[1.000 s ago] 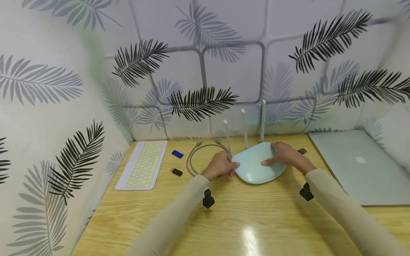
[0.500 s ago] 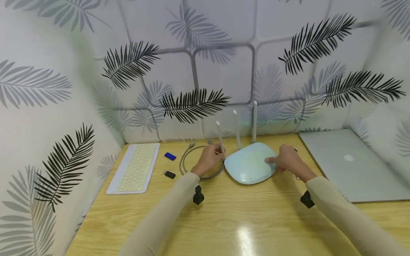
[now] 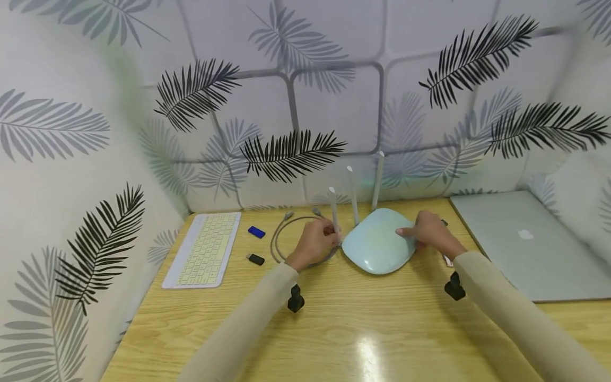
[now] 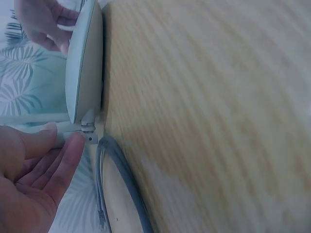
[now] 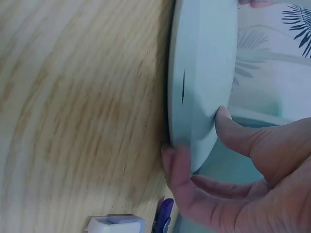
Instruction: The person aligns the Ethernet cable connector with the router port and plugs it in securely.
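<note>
Left hand (image 3: pixel 315 241) pinches the near white antenna (image 3: pixel 333 207) low down, thumb and fingers closed on it just above the hinge, as I read it from the left wrist view. Right hand (image 3: pixel 431 233) grips the opposite edge of the pale router (image 3: pixel 379 241): thumb on top, fingers bent at the rim. Router sits between the two hands on the wooden table (image 3: pixel 334 329); whether its base is fully down, I can't tell. Two more antennas, a middle one (image 3: pixel 353 196) and a far one (image 3: pixel 378 180), rise behind it. Grey cable (image 3: pixel 274 244) loops behind and beside the left grip. Farther out on that side I log a blue stick (image 3: pixel 256 232), a black stick (image 3: pixel 255 259), then a white keyboard (image 3: pixel 202 249). Beyond the right grip: closed silver laptop (image 3: pixel 539 249).
</note>
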A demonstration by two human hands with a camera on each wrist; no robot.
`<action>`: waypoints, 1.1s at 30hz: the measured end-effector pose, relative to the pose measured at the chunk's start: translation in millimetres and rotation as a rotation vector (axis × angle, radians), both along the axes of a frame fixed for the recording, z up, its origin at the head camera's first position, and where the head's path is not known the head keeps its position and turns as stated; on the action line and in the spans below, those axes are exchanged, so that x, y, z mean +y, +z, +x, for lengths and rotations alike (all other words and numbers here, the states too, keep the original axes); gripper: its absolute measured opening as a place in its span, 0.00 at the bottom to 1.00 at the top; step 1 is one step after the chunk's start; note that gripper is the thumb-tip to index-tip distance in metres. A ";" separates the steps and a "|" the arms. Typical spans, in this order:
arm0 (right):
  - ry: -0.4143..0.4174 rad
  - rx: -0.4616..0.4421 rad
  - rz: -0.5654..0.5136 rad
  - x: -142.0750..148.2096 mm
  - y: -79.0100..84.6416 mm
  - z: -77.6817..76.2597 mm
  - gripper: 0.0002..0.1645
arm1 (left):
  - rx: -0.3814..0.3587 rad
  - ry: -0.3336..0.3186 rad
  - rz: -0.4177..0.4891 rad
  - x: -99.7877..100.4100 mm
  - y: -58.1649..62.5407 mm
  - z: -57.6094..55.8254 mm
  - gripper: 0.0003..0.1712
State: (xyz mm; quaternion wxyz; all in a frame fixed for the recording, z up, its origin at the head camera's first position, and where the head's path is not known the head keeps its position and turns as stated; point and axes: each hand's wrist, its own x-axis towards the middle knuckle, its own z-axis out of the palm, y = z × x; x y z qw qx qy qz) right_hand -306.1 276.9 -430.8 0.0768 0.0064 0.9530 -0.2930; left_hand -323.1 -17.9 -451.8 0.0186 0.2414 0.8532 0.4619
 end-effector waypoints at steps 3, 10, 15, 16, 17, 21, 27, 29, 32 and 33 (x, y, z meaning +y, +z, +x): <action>-0.038 0.011 0.007 1.8 1.0 -1.2 0.33 | 0.020 -0.032 -0.025 4.3 -1.4 7.8 0.06; -0.091 0.068 -0.002 3.5 -1.3 -2.6 0.33 | 0.028 -0.136 -0.022 13.7 -2.8 24.1 0.06; -0.048 0.038 -0.043 6.3 3.4 2.8 0.34 | -0.089 -0.244 -0.117 2.2 4.3 16.0 0.14; -0.034 0.023 -0.046 7.4 5.3 4.7 0.34 | -0.117 -0.256 -0.136 -1.2 7.7 13.1 0.16; -0.022 0.002 -0.040 8.9 7.1 6.6 0.34 | -0.137 -0.261 -0.146 -4.0 11.6 10.0 0.18; 0.011 -0.086 -0.026 10.2 12.8 14.4 0.34 | -0.148 -0.195 -0.076 -5.9 24.0 -4.5 0.20; 0.018 -0.167 -0.051 -6.7 9.8 21.3 0.28 | -0.083 -0.144 0.017 10.9 18.6 -24.2 0.23; 0.010 -0.171 -0.048 -12.0 7.9 23.5 0.32 | -0.049 -0.156 0.031 16.2 14.5 -27.6 0.19; -0.005 -0.177 -0.050 -15.6 5.9 25.3 0.39 | 0.006 -0.167 0.052 21.2 9.4 -30.6 0.14; -0.008 -0.177 -0.059 -15.6 5.6 25.3 0.41 | 0.017 -0.172 0.062 22.3 8.2 -31.4 0.14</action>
